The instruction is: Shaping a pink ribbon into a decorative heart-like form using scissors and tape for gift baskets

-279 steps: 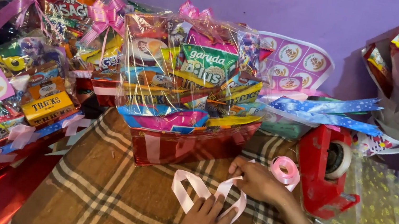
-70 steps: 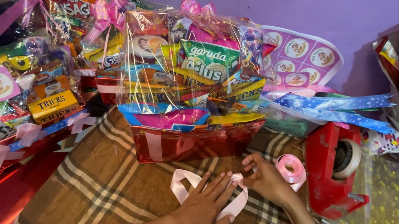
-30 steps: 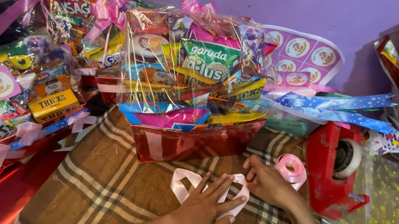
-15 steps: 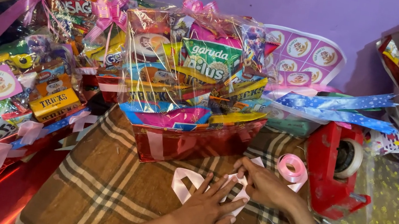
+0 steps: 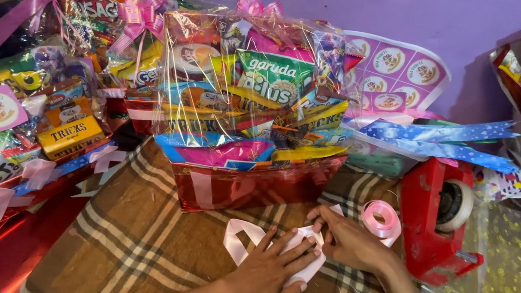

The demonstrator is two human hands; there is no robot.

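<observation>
Lower centre of frame: left hand (image 5: 268,273) spread flat, pressing looped pink ribbon (image 5: 238,244) onto plaid cloth (image 5: 140,246). Right hand (image 5: 346,240) just beside it, fingertips pinching ribbon end. Red wrapped snack hamper (image 5: 251,138) stands close behind hands. Pink ribbon roll (image 5: 381,219) and red tape dispenser (image 5: 437,216) right of right hand. More hampers (image 5: 23,102) crowd left side.
</observation>
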